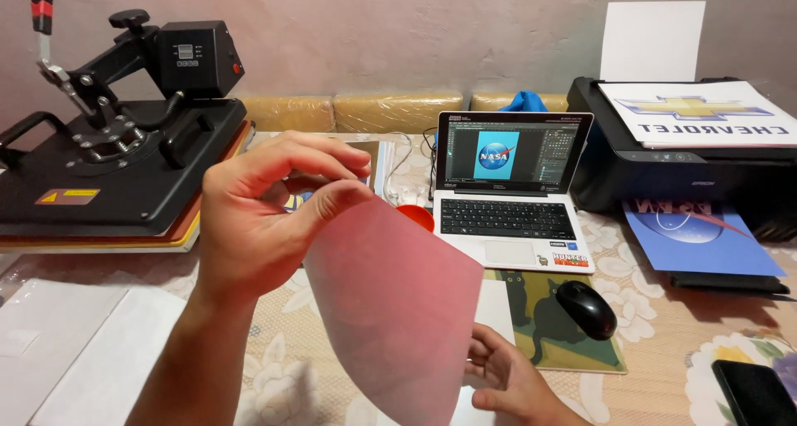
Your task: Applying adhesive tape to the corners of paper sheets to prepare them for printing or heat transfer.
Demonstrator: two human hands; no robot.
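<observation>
A pink translucent sheet [390,301] stands curved in front of me, above the table. My left hand [257,218] pinches its top corner between thumb and fingers. Lower down, my right hand [506,384] grips the sheet's bottom right edge from behind, partly hidden by the sheet. A white paper lies flat on the table beneath the sheet.
A black heat press [124,144] stands at the left. An open laptop [510,189] sits in the middle, with a black mouse [586,308] on a mouse pad. At the right a black printer [672,164] holds printed sheets. A dark phone [751,393] lies at the bottom right. White sheets [75,351] cover the left front.
</observation>
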